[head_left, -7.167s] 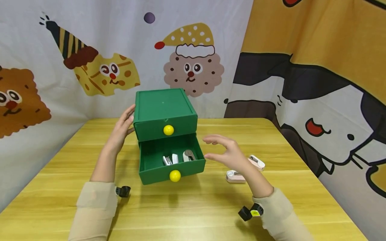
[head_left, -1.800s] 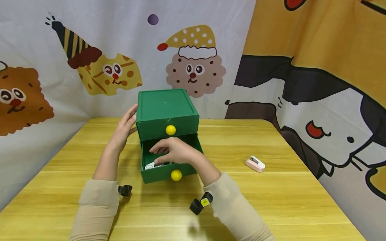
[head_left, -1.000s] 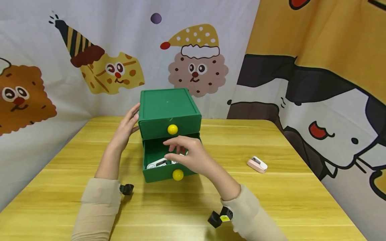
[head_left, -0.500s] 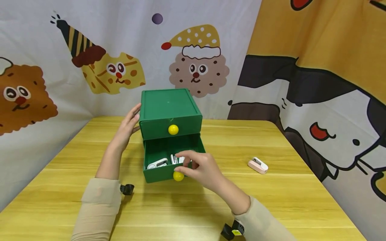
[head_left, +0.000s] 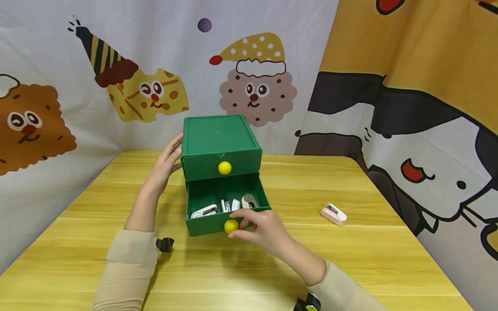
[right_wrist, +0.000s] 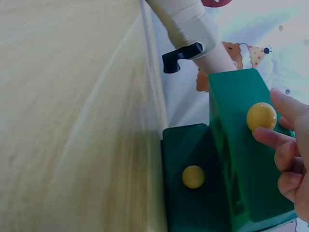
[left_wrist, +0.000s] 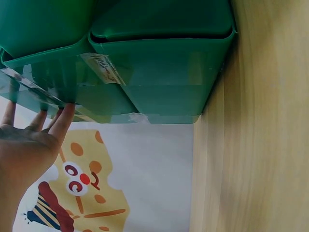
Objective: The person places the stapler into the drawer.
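Note:
A green drawer chest [head_left: 219,138] stands on the table. Below its top drawer, another drawer [head_left: 210,226] is pulled out. Inside are a small white stapler [head_left: 204,211] at the left, a narrow white and metal piece [head_left: 225,206], a white block [head_left: 235,205] and a white piece with a grey round top [head_left: 249,201]. My right hand [head_left: 264,229] holds that drawer's yellow knob [head_left: 231,226] between thumb and index finger; the right wrist view shows both at the knob. My left hand [head_left: 163,168] rests with extended fingers against the chest's left side.
A pink and white small stapler [head_left: 333,214] lies on the wooden table [head_left: 373,259] to the right. The top drawer's yellow knob [head_left: 224,167] sits above. In the right wrist view a lower drawer's knob [right_wrist: 193,177] shows near the table. A printed curtain [head_left: 155,26] hangs behind.
One of the two staplers on the table went into the open drawer, at its left. My right hand came out of the drawer and moved down to its knob. The left hand stayed.

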Tool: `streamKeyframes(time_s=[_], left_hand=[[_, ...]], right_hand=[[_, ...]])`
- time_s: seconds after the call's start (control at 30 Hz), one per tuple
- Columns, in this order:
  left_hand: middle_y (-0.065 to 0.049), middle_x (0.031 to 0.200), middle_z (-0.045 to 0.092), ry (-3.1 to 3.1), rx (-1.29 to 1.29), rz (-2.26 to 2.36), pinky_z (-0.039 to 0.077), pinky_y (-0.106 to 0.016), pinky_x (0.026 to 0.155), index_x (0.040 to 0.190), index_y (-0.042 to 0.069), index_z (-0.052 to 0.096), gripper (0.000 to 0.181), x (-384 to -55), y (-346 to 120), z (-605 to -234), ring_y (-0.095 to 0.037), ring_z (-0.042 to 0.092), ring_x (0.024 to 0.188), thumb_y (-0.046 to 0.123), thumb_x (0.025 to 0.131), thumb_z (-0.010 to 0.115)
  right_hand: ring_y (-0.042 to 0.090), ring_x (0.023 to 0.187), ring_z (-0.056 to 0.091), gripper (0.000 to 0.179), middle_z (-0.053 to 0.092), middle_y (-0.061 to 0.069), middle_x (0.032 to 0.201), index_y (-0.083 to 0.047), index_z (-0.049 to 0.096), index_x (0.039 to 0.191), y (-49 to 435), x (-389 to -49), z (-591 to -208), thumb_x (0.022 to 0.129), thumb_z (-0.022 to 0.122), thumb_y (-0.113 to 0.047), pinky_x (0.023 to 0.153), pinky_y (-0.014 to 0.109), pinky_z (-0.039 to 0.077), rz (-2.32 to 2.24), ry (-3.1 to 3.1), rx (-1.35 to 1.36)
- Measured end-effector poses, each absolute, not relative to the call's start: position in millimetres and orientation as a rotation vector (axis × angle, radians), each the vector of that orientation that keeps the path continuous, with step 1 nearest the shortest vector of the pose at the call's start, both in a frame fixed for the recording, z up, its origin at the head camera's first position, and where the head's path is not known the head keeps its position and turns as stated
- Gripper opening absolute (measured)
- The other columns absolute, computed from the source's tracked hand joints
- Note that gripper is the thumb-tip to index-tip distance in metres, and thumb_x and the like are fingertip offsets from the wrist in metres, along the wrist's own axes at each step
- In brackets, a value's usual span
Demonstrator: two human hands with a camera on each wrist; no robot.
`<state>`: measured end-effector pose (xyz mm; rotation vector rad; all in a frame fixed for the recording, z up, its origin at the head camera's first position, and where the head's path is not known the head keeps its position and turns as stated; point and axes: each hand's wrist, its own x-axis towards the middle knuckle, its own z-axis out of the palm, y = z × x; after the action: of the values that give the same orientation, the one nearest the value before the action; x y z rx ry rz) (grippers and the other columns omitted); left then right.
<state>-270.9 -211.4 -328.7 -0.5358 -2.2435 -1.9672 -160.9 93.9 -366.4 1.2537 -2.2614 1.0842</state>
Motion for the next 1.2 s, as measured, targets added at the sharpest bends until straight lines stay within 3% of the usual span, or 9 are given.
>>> streamKeyframes(time_s=[0.23, 0.53, 0.93, 1.1, 1.2], left_hand=[[-0.003, 0.159, 0.01, -2.243, -0.539, -1.966, 0.02, -0.061, 0.106, 0.155, 0.028, 0.018, 0.058, -272, -212, -330, -0.031, 0.011, 0.143, 0.042, 0.102, 0.039], [-0.003, 0.159, 0.011, -2.239, -0.517, -1.967, 0.02, -0.061, 0.106, 0.155, 0.027, 0.018, 0.057, -272, -212, -328, -0.03, 0.012, 0.143, 0.041, 0.103, 0.038], [-0.002, 0.159, 0.011, -2.231, -0.536, -1.982, 0.02, -0.061, 0.106, 0.154, 0.028, 0.019, 0.058, -272, -213, -329, -0.029, 0.01, 0.143, 0.042, 0.102, 0.04], [-0.001, 0.159, 0.01, -2.226, -0.546, -1.993, 0.02, -0.06, 0.107, 0.155, 0.028, 0.018, 0.057, -272, -212, -330, -0.029, 0.009, 0.143, 0.04, 0.103, 0.039], [-0.001, 0.159, 0.009, -2.232, -0.541, -1.997, 0.019, -0.06, 0.107, 0.155, 0.027, 0.017, 0.056, -270, -212, -329, -0.028, 0.008, 0.143, 0.037, 0.104, 0.038]], right_hand=[[0.004, 0.073, 0.064, 0.032, 0.072, 0.001, 0.088, -0.011, 0.068, 0.108, 92, -162, -372, 0.079, 0.079, -0.02, 0.059, 0.013, 0.049, 1.137, -2.308, 1.26], [0.002, 0.074, 0.063, 0.027, 0.072, 0.0, 0.091, -0.009, 0.071, 0.104, 88, -167, -372, 0.079, 0.079, -0.017, 0.058, 0.015, 0.049, 1.199, -2.287, 1.257], [0.002, 0.056, 0.056, 0.026, 0.07, 0.0, 0.084, -0.01, 0.073, 0.104, 78, -193, -374, 0.08, 0.077, -0.018, 0.047, 0.02, 0.047, 1.287, -2.31, 1.108], [0.005, 0.041, 0.046, 0.026, 0.068, -0.002, 0.081, -0.013, 0.073, 0.106, 70, -207, -376, 0.082, 0.076, -0.021, 0.039, 0.025, 0.045, 1.368, -2.36, 0.981], [0.006, 0.041, 0.046, 0.026, 0.067, -0.003, 0.08, -0.013, 0.073, 0.106, 66, -215, -378, 0.082, 0.075, -0.022, 0.04, 0.026, 0.046, 1.383, -2.363, 0.938]])
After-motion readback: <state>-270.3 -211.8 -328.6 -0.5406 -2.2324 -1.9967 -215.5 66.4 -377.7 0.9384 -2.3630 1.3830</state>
